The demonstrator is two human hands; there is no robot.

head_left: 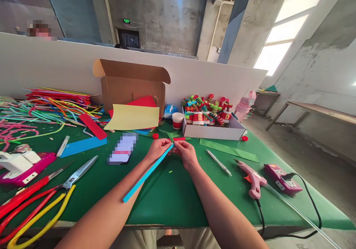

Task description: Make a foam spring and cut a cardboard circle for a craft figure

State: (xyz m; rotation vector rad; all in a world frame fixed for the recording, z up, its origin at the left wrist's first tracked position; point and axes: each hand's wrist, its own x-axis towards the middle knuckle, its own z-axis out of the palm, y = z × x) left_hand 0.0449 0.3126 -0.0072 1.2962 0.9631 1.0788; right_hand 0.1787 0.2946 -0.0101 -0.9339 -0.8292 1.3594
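Observation:
My left hand [159, 149] and my right hand [187, 153] meet over the green table [172, 197], both with fingers pinched together. Between them they hold the far end of a long blue paper strip [147, 173], which runs back toward me over my left forearm. A small red strip [179, 139] shows at the fingertips of my right hand, joined crosswise to the blue one. A small red cap [155, 135] lies just beyond my left hand.
A white box [214, 132] of finished colourful figures stands behind, with an open cardboard box [130, 82] and coloured sheets. A pink glue gun [253, 178], a pen [219, 162], scissors [75, 175], a phone [122, 152] and pipe cleaners [41, 104] lie around.

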